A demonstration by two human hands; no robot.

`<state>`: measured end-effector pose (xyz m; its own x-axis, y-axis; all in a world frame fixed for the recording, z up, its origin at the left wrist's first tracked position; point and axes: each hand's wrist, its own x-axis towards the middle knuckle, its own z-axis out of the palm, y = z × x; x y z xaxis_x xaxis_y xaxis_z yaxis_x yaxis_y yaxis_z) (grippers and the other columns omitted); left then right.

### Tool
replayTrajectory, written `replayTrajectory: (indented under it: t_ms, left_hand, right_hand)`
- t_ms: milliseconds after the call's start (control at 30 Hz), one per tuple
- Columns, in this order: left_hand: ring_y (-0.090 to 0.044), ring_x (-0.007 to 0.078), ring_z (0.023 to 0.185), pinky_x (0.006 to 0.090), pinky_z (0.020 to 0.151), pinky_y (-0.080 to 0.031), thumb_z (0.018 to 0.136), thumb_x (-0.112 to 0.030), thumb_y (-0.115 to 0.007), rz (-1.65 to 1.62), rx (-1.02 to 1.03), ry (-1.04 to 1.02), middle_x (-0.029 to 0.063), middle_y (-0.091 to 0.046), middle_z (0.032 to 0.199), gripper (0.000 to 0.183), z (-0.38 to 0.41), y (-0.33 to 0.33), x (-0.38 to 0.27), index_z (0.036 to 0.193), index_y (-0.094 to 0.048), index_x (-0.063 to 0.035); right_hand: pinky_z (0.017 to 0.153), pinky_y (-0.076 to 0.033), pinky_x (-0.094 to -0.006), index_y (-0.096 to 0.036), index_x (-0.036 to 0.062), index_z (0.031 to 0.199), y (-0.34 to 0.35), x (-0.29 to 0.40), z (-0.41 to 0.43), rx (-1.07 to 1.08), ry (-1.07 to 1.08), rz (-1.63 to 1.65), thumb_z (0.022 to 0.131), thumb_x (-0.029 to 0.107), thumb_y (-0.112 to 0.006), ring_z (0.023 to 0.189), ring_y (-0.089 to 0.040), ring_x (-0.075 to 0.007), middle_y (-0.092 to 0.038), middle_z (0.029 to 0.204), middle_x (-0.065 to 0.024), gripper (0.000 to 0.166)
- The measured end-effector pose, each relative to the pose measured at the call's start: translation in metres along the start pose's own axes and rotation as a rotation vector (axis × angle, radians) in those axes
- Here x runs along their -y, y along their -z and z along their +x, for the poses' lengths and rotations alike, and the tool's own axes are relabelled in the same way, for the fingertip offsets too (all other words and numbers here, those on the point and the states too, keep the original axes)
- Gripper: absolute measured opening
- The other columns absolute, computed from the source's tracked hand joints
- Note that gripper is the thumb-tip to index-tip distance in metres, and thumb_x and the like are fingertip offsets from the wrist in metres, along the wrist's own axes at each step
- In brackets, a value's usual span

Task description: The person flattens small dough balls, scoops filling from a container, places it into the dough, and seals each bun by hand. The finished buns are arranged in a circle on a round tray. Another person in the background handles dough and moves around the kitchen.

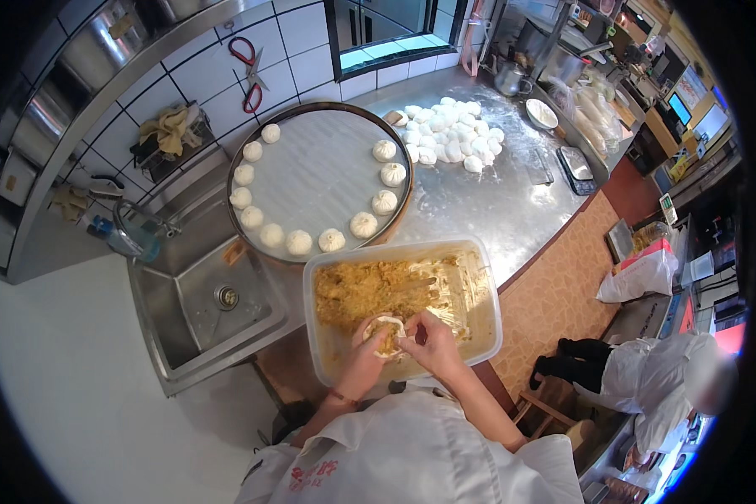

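Observation:
My left hand point(365, 358) cradles an open round dough wrapper point(386, 336) with yellowish filling in its middle. My right hand point(433, 343) pinches the wrapper's right edge between thumb and fingers. Both hands are above the near side of a translucent plastic tub point(490, 302), which holds crumbly yellow-brown filling point(359, 283), mostly on its left. A flat spreading tool point(409, 285) lies in the filling. Beyond the tub, a large round tray point(321, 176) lined with pale paper bears several pleated buns point(363, 225) around its rim. Behind it to the right, floured dough pieces point(453, 132) lie heaped on the steel counter point(460, 208).
A steel sink point(208, 309) with a faucet point(145, 217) is at the left. Red-handled scissors point(252, 74) hang on the tiled wall. A white bowl point(542, 114) and a scale point(576, 169) stand at the right. A co-worker point(636, 372) is across the floor at the lower right.

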<state>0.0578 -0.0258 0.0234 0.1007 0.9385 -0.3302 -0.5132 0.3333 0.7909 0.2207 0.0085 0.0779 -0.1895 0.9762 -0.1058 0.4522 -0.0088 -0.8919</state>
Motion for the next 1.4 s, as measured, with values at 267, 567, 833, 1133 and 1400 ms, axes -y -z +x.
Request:
replayTrajectory:
  t_ms: [267, 567, 833, 1133, 1400]
  left_hand:
    - [-0.060, 0.0204, 0.112, 0.0399, 0.091, -0.057, 0.101, -0.004, -0.052, -0.182, -0.033, 0.113, 0.0083, -0.058, 0.122, 0.025, 0.003, -0.003, -0.005, 0.125, -0.053, -0.0058]
    - [-0.060, 0.0208, 0.109, 0.0446, 0.084, -0.062, 0.099, -0.003, -0.048, -0.058, 0.077, 0.147, 0.0108, -0.059, 0.118, 0.024, 0.007, -0.003, -0.013, 0.122, -0.056, -0.0040]
    - [-0.061, 0.0132, 0.104, 0.0278, 0.087, -0.054, 0.101, -0.011, -0.052, 0.077, -0.015, 0.027, 0.0056, -0.062, 0.112, 0.020, 0.013, -0.003, -0.004, 0.118, -0.059, -0.0029]
    - [-0.058, 0.0118, 0.101, 0.0277, 0.091, -0.048, 0.102, -0.014, -0.050, 0.068, 0.000, 0.012, 0.0038, -0.062, 0.109, 0.020, 0.017, -0.005, -0.010, 0.114, -0.060, -0.0025]
    - [-0.059, 0.0140, 0.107, 0.0286, 0.094, -0.048, 0.101, -0.016, -0.049, 0.278, 0.142, 0.016, 0.0059, -0.063, 0.112, 0.022, 0.020, 0.007, -0.012, 0.114, -0.060, -0.0022]
  right_hand:
    - [0.063, -0.046, -0.0386, -0.063, 0.0020, 0.085, 0.003, -0.011, 0.001, 0.067, 0.153, -0.035, 0.084, 0.012, -0.076, 0.069, -0.057, -0.0288, -0.057, 0.075, -0.0125, 0.017]
    - [0.061, -0.048, -0.0351, -0.063, 0.0018, 0.086, 0.011, -0.004, 0.006, 0.086, 0.079, -0.030, 0.084, 0.009, -0.075, 0.067, -0.059, -0.0259, -0.057, 0.077, -0.0117, 0.013]
    - [0.060, -0.049, -0.0370, -0.064, 0.0018, 0.086, 0.009, 0.003, 0.007, 0.060, 0.051, -0.021, 0.084, 0.008, -0.074, 0.064, -0.060, -0.0263, -0.058, 0.076, -0.0110, 0.012]
    - [0.060, -0.048, -0.0368, -0.063, 0.0014, 0.085, 0.011, -0.002, 0.010, 0.099, 0.275, -0.070, 0.086, 0.009, -0.074, 0.064, -0.059, -0.0250, -0.058, 0.075, -0.0107, 0.013]
    - [0.059, -0.048, -0.0359, -0.065, 0.0012, 0.086, 0.014, -0.001, 0.012, 0.066, 0.119, -0.055, 0.087, 0.009, -0.074, 0.064, -0.058, -0.0244, -0.058, 0.075, -0.0113, 0.012]
